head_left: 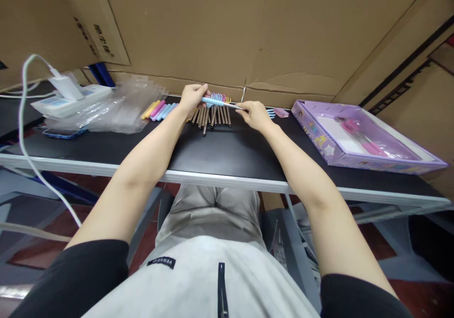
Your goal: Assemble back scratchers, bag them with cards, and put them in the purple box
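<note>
A back scratcher with a light blue handle (213, 101) and a thin metal rod is held level above the black table. My left hand (193, 97) is closed around the handle's left end. My right hand (254, 115) pinches the metal rod at the other end. Blue claw-like prongs (271, 114) show just past my right hand; whether they belong to the held piece I cannot tell. Behind and below the handle lies a row of metal rods (205, 125) with blue, pink and yellow claw heads. Left of them, beside my left forearm, lie several yellow, pink and blue handle grips (159, 110).
Clear plastic bags (117, 110) lie on the left, by a white power strip (92, 93) with a plugged-in cable and a phone (64, 133). A purple display box (319, 141) with a pink packaged piece stands right. Cardboard (227, 34) walls the table's back.
</note>
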Available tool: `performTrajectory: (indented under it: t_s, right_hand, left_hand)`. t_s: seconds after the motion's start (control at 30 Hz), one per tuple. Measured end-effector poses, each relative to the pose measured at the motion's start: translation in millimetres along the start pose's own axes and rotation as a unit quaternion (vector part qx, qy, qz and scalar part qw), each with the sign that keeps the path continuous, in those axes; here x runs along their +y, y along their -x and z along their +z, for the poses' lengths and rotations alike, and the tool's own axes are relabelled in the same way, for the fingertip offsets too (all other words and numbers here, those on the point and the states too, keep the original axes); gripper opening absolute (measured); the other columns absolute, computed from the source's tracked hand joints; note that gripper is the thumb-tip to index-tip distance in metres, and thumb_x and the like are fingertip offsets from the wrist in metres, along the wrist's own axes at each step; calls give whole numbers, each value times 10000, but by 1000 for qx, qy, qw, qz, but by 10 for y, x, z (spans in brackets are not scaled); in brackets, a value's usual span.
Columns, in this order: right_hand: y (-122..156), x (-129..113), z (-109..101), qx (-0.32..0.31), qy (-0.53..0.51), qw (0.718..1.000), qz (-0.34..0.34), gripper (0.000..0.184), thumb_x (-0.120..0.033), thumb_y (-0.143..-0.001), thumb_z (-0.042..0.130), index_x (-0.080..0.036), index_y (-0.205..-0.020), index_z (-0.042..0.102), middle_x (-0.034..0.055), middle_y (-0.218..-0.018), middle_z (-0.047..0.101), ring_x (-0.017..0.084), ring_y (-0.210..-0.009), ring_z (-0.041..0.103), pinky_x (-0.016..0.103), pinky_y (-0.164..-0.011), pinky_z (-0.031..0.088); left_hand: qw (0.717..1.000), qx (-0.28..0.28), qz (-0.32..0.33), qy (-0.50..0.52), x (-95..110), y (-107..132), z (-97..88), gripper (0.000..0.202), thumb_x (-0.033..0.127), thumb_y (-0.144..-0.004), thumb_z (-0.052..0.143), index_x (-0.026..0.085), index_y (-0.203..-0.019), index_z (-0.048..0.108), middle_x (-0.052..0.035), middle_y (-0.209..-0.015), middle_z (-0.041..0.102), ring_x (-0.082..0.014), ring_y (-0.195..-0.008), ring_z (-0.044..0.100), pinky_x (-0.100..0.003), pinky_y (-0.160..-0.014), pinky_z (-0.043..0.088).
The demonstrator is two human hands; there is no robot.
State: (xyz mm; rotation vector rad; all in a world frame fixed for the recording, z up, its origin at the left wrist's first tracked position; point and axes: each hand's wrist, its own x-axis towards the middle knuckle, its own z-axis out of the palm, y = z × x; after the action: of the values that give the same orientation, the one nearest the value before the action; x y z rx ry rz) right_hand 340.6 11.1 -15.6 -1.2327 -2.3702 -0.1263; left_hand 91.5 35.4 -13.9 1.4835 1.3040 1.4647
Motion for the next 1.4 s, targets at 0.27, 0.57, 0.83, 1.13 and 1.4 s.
performTrajectory:
  t_s: [0.27, 0.57, 0.83, 1.13, 1.4]
  right_hand:
    - [-6, -59, -1, -9, 2, 1000, 1, 361, -250, -1037, 570, -223, -1278, 837, 104, -1211, 818, 314, -1127, 723, 362, -950, 472]
    - [-27, 39, -85, -23, 25, 999, 41, 326, -300, -1034, 634, -195, -1258, 846, 126, -1214, 822, 306, -1130, 720, 376, -958, 480]
    - [-17, 29, -95, -38, 58, 997, 27, 323, -346, -1075, 591, -191, -1144, 866, 141, -1120, 815, 314, -1081, 711, 390, -927, 463]
    - [12, 51, -71, -44, 89, 995, 3, 319, -327, -1091, 565, -189, -1059, 851, 126, -1031, 793, 273, -958, 689, 369, -861, 417]
    - [38, 42, -131, -13, 116, 993, -16, 314, -285, -1089, 532, -191, -1122, 830, 132, -1068, 790, 283, -995, 675, 367, -848, 392]
  left_hand:
    - [1000, 14, 9, -9, -42, 50, 159, 381, 285, -1099, 616, 168, -736, 604, 32, -558, 536, -52, -369, 434, -169, -430, 307]
    - [999, 31, 23, -11, 0, 4, 16, 386, 356, -1070, 681, 180, -739, 590, 54, -502, 467, -74, -391, 453, -183, -458, 332]
    - [999, 13, -33, 2, -28, -74, -182, 469, 608, -998, 640, 208, -753, 640, 3, -507, 498, -147, -446, 520, -251, -456, 361]
    - [996, -84, -38, 3, 71, 62, -147, 682, 878, -878, 544, 220, -863, 724, -94, -632, 644, -255, -678, 692, -313, -566, 490]
    - [997, -57, -46, 39, 36, 37, -33, 632, 818, -928, 557, 221, -759, 680, -87, -621, 648, -240, -712, 703, -297, -589, 507]
